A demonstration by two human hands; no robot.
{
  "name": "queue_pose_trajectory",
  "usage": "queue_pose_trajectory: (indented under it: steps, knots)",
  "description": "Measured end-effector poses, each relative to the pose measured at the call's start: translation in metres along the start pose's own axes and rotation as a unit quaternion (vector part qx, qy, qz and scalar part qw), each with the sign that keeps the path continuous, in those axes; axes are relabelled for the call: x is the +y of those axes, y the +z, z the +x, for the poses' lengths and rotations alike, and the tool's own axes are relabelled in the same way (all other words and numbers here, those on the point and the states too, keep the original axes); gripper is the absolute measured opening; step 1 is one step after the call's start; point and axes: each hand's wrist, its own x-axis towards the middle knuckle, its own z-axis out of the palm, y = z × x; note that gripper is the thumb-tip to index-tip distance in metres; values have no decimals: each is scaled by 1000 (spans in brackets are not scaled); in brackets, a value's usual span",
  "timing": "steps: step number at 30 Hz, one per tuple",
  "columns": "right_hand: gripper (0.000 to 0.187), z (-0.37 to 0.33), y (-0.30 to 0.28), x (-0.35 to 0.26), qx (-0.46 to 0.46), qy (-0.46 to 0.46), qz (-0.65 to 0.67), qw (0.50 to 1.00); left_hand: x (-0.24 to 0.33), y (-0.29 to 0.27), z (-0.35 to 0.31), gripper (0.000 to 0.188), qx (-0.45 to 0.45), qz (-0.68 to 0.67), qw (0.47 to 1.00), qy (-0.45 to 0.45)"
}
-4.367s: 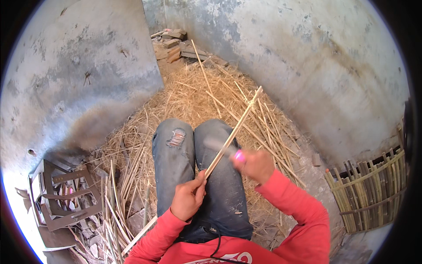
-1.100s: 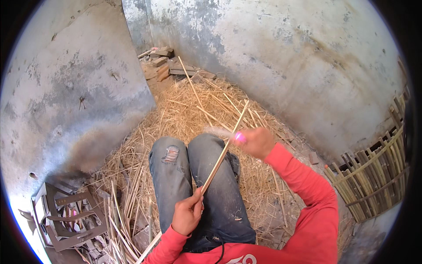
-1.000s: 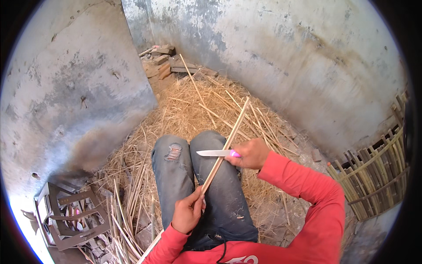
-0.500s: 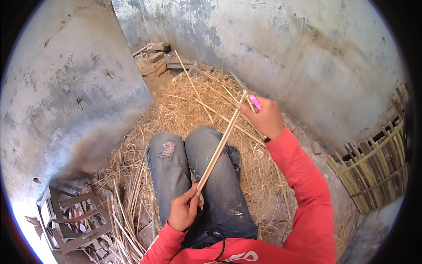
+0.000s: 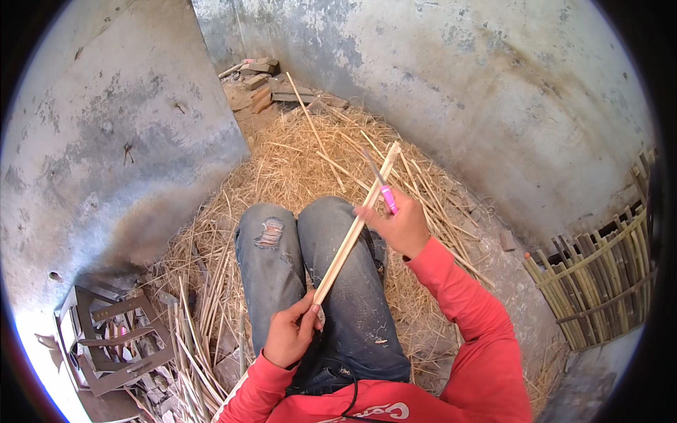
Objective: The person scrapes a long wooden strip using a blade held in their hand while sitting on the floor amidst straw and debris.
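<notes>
My left hand is closed round the near end of a pale, split bamboo strip. The strip slants up and away to the right, across my right thigh, its far end over the shavings. My right hand grips the pink handle of a knife, and its blade lies against the strip below the far end. Fingers of that hand reach to the strip and are slightly blurred. My knees, in worn jeans, are below the strip.
Pale shavings and loose strips cover the floor ahead. Broken bricks lie by the far wall. At left stand a dark broken frame and a bundle of long thin strips. A woven slatted basket leans at right.
My right hand with the knife has drawn back toward me along the strip, down and left. More of the strip's far end shows. My left hand has hardly moved.
</notes>
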Motion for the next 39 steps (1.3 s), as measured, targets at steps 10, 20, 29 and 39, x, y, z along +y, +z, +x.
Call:
queue_pose_trajectory:
  steps: [10, 20, 29, 39]
  knots:
    - [41, 35, -39, 18, 166, -37, 26, 985, -3, 3, 3, 32, 26, 51, 996, 65]
    - [51, 9, -23, 31, -7, 34, -87, 996, -6, 3, 1, 30, 46, 25, 995, 83]
    - [56, -1, -26, 30, -87, 105, -24, 990, 4, 3, 3, 29, 24, 63, 995, 80]
    - [60, 6, -20, 32, 13, 21, -53, 998, 10, -4, 21, 28, 37, 116, 985, 124]
